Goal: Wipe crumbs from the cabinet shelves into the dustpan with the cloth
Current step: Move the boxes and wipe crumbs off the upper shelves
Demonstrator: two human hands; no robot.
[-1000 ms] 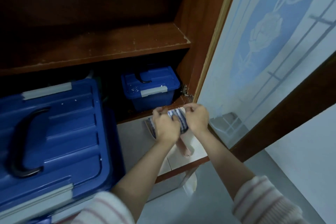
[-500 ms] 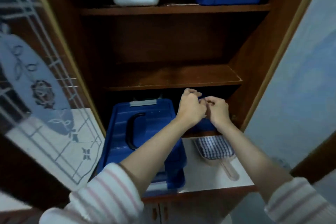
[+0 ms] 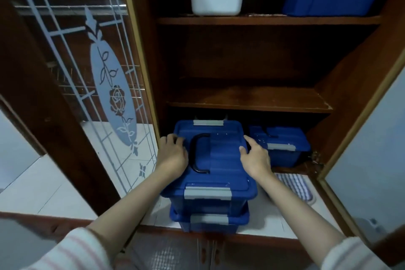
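Now both grips sit on the top box (image 3: pixel 221 166), and neither has the cloth (image 3: pixel 292 185). The cloth lies in the dustpan (image 3: pixel 313 200) on the worktop (image 3: pixel 270 217), right of the box and just beside our right forearm, nearer to us than the hand itself. So the right grip (image 3: pixel 255 159) is the closer one, and we judge it would have to draw back and rightward to reach the cloth. The dustpan's long axis runs slantwise, from the cabinet's bottom opening out toward the right-hand door (image 3: pixel 361 160). We cannot see its handle.

The right grip is apart, with its fingers straight and the forefinger pointing into the cabinet along the lid's right edge. The left grip (image 3: pixel 173 155) lies palm down on the lid's left edge beside the black handle (image 3: pixel 198 153), with its fingers bent. Whether they hook under the rim we cannot tell. Both forearms reach forward, one on each side of the box.

The box stands on a lower box (image 3: pixel 209 219), partly under the middle shelf (image 3: pixel 249 99). Pale specks show at that shelf's front edge, but we cannot tell whether they are crumbs or chipped veneer. Our guess is that the boxes must come out before the bottom can be wiped.
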